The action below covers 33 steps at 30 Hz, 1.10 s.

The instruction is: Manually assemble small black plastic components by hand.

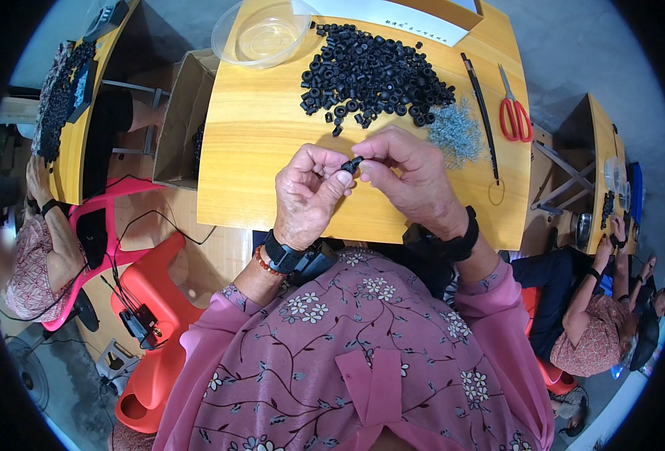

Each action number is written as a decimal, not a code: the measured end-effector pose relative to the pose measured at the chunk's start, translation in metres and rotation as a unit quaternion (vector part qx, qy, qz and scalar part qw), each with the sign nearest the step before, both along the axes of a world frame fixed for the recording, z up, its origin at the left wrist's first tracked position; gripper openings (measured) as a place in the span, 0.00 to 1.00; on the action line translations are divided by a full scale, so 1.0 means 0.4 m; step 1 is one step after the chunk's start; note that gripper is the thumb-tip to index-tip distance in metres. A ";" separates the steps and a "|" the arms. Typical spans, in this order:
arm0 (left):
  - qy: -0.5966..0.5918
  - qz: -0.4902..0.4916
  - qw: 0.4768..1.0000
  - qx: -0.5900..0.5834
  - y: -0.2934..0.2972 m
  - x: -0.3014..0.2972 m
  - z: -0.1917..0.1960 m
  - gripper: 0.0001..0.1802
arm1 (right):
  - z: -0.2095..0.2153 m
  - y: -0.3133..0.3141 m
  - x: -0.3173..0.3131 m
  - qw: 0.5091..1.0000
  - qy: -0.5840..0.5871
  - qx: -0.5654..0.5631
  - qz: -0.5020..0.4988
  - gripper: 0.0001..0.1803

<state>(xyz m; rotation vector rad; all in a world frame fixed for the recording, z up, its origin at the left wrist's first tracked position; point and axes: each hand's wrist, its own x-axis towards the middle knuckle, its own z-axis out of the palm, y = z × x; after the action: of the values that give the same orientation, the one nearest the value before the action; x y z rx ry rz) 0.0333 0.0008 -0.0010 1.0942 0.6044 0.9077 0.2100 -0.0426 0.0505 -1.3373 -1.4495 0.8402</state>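
Above the near part of the wooden table [253, 150], I hold a small black part [352, 164], ring-like at one end, between my hands. My left hand [307, 192] is closed, its thumb and fingers pinching the part. From the other side my right hand [411, 177] pinches the part's upper end with thumb and fingertips. Just beyond my fingers lies a heap of small black cylindrical parts [370, 75], hollow-looking and rubbery. Beside it, to the right, sits a pile of tiny pale-blue pieces [458, 135], too fine to make out singly.
Red-handled scissors [514, 116] and a thin black rod-like tool [482, 109] lie at the right. A clear plastic bowl [261, 37] and a white box [407, 21] stand at the far edge. A cardboard box [184, 124] is left of the table. Other people work at both sides.
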 end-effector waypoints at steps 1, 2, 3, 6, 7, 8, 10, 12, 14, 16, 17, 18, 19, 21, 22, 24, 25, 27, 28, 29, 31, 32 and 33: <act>0.002 -0.001 1.000 0.008 0.001 0.000 -0.002 0.07 | 0.005 0.001 0.002 1.000 -0.013 0.004 0.003 0.08; 0.002 -0.001 1.000 0.007 0.000 0.000 -0.001 0.07 | 0.008 0.003 0.003 1.000 -0.026 0.009 0.006 0.08; 0.002 0.000 1.000 0.007 0.000 0.001 0.002 0.07 | 0.010 0.004 0.004 0.999 -0.034 0.009 0.009 0.08; -0.001 -0.003 1.000 0.006 0.001 0.001 0.001 0.07 | 0.017 0.007 0.006 0.998 -0.056 0.013 0.017 0.08; -0.004 -0.003 1.000 0.006 0.001 0.000 -0.002 0.06 | 0.019 0.009 0.005 0.998 -0.063 0.015 0.021 0.08; -0.005 -0.003 1.000 0.005 0.000 -0.001 -0.004 0.06 | 0.020 0.011 0.004 0.997 -0.070 0.017 0.026 0.08; -0.007 -0.002 1.000 0.002 0.000 -0.001 -0.004 0.06 | 0.012 0.011 0.002 0.997 -0.070 0.020 0.027 0.07; -0.003 -0.008 1.000 0.002 0.003 -0.002 0.001 0.05 | 0.010 0.011 0.001 0.996 -0.077 0.031 0.028 0.06; 0.001 -0.010 1.000 0.002 0.003 -0.003 0.002 0.05 | 0.010 0.010 -0.001 0.994 -0.089 0.051 0.032 0.06; 0.005 -0.011 1.000 -0.001 0.003 -0.002 0.002 0.05 | 0.004 0.010 0.001 0.992 -0.106 0.059 0.035 0.05; 0.002 -0.011 1.000 0.001 0.003 -0.002 -0.001 0.05 | 0.003 0.010 0.002 0.991 -0.115 0.063 0.037 0.05; -0.001 -0.010 1.000 0.003 0.004 -0.002 -0.007 0.05 | 0.007 0.011 0.004 0.989 -0.127 0.062 0.045 0.05; -0.004 -0.010 1.000 0.006 0.004 -0.003 -0.010 0.05 | 0.017 0.012 0.007 0.987 -0.139 0.062 0.054 0.06; -0.009 -0.011 1.000 0.009 0.005 -0.001 -0.009 0.05 | 0.023 0.013 0.013 0.984 -0.151 0.063 0.070 0.07; -0.012 -0.012 1.000 0.011 0.005 -0.001 -0.008 0.06 | 0.023 0.014 0.015 0.983 -0.152 0.064 0.077 0.07; -0.004 -0.015 1.000 0.008 0.006 -0.002 -0.009 0.06 | 0.023 0.016 0.019 0.984 -0.142 0.060 0.088 0.08; 0.000 -0.015 1.000 0.006 0.005 -0.002 -0.010 0.06 | 0.019 0.018 0.022 0.985 -0.132 0.055 0.092 0.09; 0.002 -0.014 1.000 0.002 0.005 -0.003 -0.010 0.05 | 0.017 0.020 0.022 0.984 -0.133 0.057 0.100 0.10; 0.003 -0.015 1.000 0.000 0.005 -0.003 -0.008 0.05 | 0.019 0.020 0.021 0.982 -0.143 0.064 0.103 0.11; 0.010 -0.018 1.000 0.002 0.007 -0.003 -0.007 0.05 | 0.021 0.020 0.021 0.980 -0.153 0.071 0.106 0.11; 0.023 -0.025 0.999 0.007 0.012 -0.006 -0.005 0.05 | 0.025 0.021 0.018 0.979 -0.160 0.067 0.110 0.12; 0.018 -0.027 0.999 0.003 0.012 -0.007 -0.005 0.05 | 0.027 0.021 0.017 0.978 -0.164 0.066 0.112 0.13; 0.013 -0.030 0.999 -0.001 0.010 -0.008 -0.005 0.05 | 0.027 0.018 0.016 0.978 -0.167 0.062 0.111 0.13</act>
<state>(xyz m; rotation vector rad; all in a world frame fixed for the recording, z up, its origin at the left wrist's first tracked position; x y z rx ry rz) 0.0302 0.0049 -0.0030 1.1179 0.5906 0.8428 0.2163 -0.0353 0.0612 -1.2803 -1.9107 0.6729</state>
